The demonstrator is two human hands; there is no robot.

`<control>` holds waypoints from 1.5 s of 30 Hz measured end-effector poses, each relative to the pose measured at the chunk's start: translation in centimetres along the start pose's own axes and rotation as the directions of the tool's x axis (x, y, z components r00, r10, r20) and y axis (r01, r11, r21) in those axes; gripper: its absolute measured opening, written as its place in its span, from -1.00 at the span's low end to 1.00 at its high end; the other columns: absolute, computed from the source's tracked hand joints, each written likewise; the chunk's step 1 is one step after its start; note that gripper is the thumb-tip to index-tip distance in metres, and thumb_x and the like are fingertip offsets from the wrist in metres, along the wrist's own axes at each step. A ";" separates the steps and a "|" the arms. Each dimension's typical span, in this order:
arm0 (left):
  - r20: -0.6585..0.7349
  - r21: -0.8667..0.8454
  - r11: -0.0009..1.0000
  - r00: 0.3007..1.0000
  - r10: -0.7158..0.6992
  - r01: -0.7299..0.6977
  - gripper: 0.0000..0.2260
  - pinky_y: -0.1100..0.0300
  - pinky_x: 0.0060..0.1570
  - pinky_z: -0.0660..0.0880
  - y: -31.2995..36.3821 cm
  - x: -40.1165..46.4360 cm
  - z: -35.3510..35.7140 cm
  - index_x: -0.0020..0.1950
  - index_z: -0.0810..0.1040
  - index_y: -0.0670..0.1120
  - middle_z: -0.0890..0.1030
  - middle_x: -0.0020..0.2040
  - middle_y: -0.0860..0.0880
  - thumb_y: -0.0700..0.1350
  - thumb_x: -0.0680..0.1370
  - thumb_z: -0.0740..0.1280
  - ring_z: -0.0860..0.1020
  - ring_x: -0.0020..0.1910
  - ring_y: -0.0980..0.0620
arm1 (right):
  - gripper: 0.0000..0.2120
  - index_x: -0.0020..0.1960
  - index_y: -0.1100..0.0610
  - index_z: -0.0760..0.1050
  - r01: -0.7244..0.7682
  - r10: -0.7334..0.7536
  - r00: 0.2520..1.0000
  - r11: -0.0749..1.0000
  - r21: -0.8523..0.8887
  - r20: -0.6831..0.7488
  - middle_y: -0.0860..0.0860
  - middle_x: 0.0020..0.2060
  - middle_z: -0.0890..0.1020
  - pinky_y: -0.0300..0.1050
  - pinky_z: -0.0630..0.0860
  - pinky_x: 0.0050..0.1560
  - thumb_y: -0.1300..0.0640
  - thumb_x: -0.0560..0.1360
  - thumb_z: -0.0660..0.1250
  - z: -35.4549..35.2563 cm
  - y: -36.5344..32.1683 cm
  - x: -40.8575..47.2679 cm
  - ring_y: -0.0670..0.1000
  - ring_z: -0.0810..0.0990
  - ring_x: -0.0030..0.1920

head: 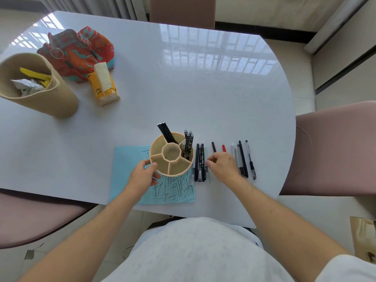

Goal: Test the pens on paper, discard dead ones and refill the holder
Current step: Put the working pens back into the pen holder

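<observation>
A beige pen holder (172, 166) with several compartments stands on the right part of a light blue paper (130, 159) covered in scribbles. Black pencils (165, 132) and patterned pens (188, 140) stick out of its far compartments. My left hand (143, 176) grips the holder's near left wall. A row of pens (243, 159) lies on the white table to the right of the holder. My right hand (222, 165) hovers low over that row, its fingertips pinching a pale pen (206, 159) beside two dark pens (199, 161).
A tan bin (59, 98) with crumpled scraps stands at the far left. Beside it lie a colourful cloth bag (81, 49) and an orange tissue pack (103, 86). Pink chairs stand at the left, right and far sides of the table.
</observation>
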State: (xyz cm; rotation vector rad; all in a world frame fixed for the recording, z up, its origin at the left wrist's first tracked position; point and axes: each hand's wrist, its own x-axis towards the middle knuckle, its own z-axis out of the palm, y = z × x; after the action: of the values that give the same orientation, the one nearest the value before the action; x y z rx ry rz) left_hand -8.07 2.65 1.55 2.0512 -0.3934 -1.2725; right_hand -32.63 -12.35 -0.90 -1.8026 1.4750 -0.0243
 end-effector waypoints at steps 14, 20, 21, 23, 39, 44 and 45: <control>0.008 -0.018 1.000 1.000 0.007 -0.007 -0.84 0.17 -0.26 0.56 0.1 -0.4 0.2 0.18 0.51 0.05 0.69 -0.19 -0.12 0.03 0.64 0.25 0.61 -0.31 0.04 | -0.71 -0.19 0.13 0.61 -0.103 0.098 0.995 0.931 -0.351 -0.033 0.01 -0.32 0.61 -0.18 0.45 -0.39 -0.08 0.54 0.36 1.4 -2.0 0.3 0.04 0.62 -0.27; 0.014 -0.029 1.000 1.000 -0.004 0.004 -0.82 0.15 -0.24 0.56 0.0 -0.4 0.2 0.20 0.50 0.03 0.68 -0.18 -0.14 0.03 0.63 0.25 0.60 -0.31 0.02 | -0.71 -0.41 0.07 0.44 -0.200 0.202 0.975 0.979 0.032 -0.090 -0.06 -0.50 0.47 -0.16 0.43 -0.40 -0.01 0.41 0.39 0.6 -1.3 -0.1 -0.04 0.45 -0.45; 0.014 -0.034 0.999 1.000 -0.006 0.006 -0.82 0.14 -0.23 0.56 0.0 -0.4 0.2 0.20 0.51 0.02 0.68 -0.18 -0.14 0.03 0.63 0.25 0.60 -0.31 0.02 | -0.77 -0.37 0.07 0.43 -0.216 0.233 0.966 0.966 0.145 -0.114 -0.07 -0.47 0.49 -0.17 0.42 -0.41 0.01 0.39 0.38 0.1 -0.9 -0.3 -0.07 0.46 -0.45; 0.012 -0.035 0.999 1.000 -0.006 0.007 -0.82 0.14 -0.23 0.57 -0.1 -0.4 0.2 0.20 0.51 0.02 0.68 -0.18 -0.13 0.03 0.63 0.26 0.60 -0.31 0.02 | -0.86 -0.26 0.11 0.48 -0.236 0.291 0.946 0.920 0.311 -0.143 -0.07 -0.39 0.60 -0.28 0.40 -0.47 0.07 0.42 0.34 -1.1 0.2 -0.5 -0.16 0.54 -0.42; 0.011 -0.017 1.000 1.000 -0.009 0.009 -0.84 0.10 -0.20 0.60 -0.1 -0.3 0.1 0.17 0.51 0.05 0.69 -0.20 -0.11 0.04 0.63 0.26 0.61 -0.32 0.02 | -0.74 -0.35 0.08 0.49 -0.032 0.033 0.999 0.998 -0.057 0.016 -0.03 -0.40 0.55 -0.21 0.33 -0.44 0.06 0.47 0.43 1.8 -3.3 0.6 -0.03 0.54 -0.34; 0.012 -0.013 1.000 1.000 -0.006 0.006 -0.83 0.10 -0.20 0.60 -0.1 -0.5 0.1 0.18 0.51 0.04 0.69 -0.19 -0.12 0.05 0.63 0.26 0.62 -0.31 0.01 | -0.80 -0.25 0.15 0.49 -0.049 0.057 0.998 0.964 -0.261 0.023 0.00 -0.33 0.53 -0.23 0.34 -0.41 0.11 0.52 0.37 2.3 -3.8 0.9 0.04 0.56 -0.25; 0.013 -0.015 1.000 1.000 -0.006 0.007 -0.82 0.09 -0.19 0.61 -0.1 -0.5 0.1 0.18 0.50 0.04 0.69 -0.18 -0.13 0.05 0.63 0.26 0.61 -0.30 0.00 | -0.81 -0.22 0.15 0.50 -0.060 0.069 0.997 0.959 -0.277 0.023 0.02 -0.29 0.55 -0.21 0.38 -0.38 0.10 0.53 0.38 2.3 -4.0 0.9 0.05 0.58 -0.23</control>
State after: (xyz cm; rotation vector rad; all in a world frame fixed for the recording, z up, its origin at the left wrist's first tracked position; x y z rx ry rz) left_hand -8.39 2.98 1.75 2.0337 -0.3820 -1.2896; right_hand -27.97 -11.81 -0.61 -1.9624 1.5748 0.2545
